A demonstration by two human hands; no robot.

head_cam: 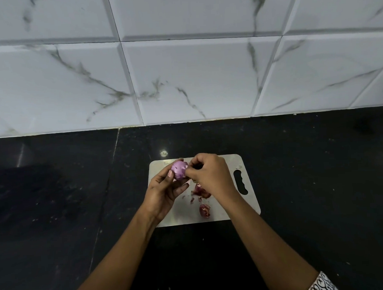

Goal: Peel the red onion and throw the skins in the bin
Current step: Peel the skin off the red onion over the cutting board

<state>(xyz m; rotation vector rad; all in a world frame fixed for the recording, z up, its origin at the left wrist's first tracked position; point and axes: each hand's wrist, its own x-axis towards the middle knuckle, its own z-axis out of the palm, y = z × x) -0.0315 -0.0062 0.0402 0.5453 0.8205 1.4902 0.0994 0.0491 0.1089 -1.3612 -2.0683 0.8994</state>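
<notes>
Holds onion (179, 172) over the far-left part of board (224, 209), clear of its surface. Grips it with left hand (164, 194), palm up, fingers and thumb curled round its lower and left sides. Pinches at its right side with right hand (209, 174), fingers bunched and curled; cannot tell whether a strip of skin sits between the tips. Looks pale purple, mostly bare. Skins (201, 191) scattered on the board under the right hand, one larger dark red piece (205, 210) nearer the front edge. Board flat on black counter (57, 205), before tiled wall (183, 68).
</notes>
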